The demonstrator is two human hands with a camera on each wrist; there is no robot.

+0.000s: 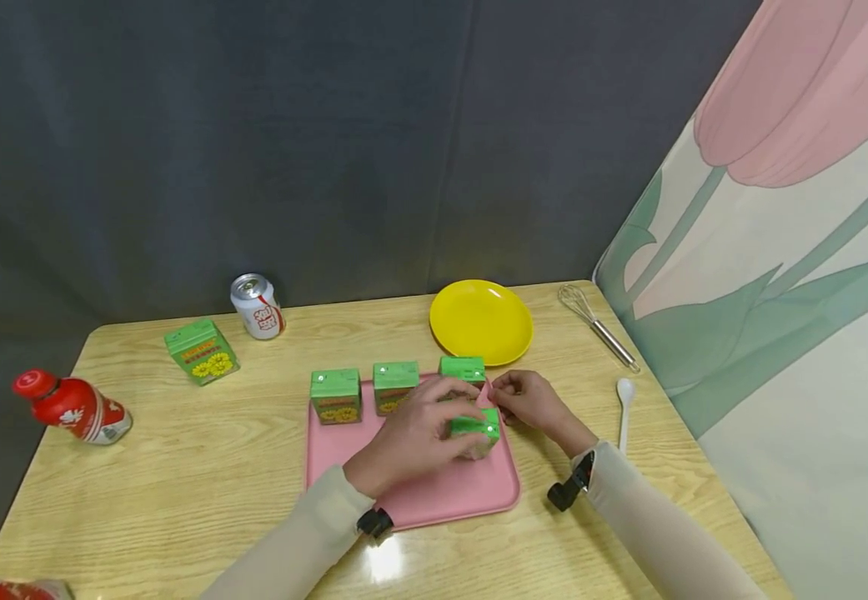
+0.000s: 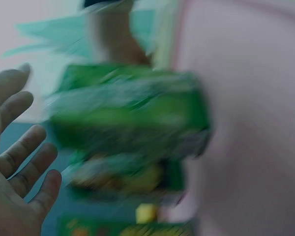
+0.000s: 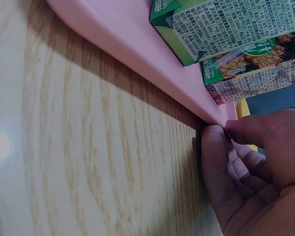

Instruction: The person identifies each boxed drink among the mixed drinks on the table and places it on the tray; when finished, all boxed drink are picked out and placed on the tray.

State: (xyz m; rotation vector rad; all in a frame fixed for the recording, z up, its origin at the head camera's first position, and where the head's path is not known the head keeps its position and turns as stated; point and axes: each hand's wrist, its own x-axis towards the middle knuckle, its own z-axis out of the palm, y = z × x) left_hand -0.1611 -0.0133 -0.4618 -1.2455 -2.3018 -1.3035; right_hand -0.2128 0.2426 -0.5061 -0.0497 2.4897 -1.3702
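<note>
On the pink tray (image 1: 434, 492), the left hand (image 1: 411, 437) lies over a green carton (image 1: 479, 431) printed with small text and yellow flowers; its fingers look spread, the grip unclear. The right hand (image 1: 531, 404) pinches the tray's far right corner.

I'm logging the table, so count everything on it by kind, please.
Green drink cartons: 5, four on the tray, one off it
Pink tray: 1
Yellow plate: 1
Can: 1
Red bottle: 1
Whisk: 1
White spoon: 1
Total: 11
</note>
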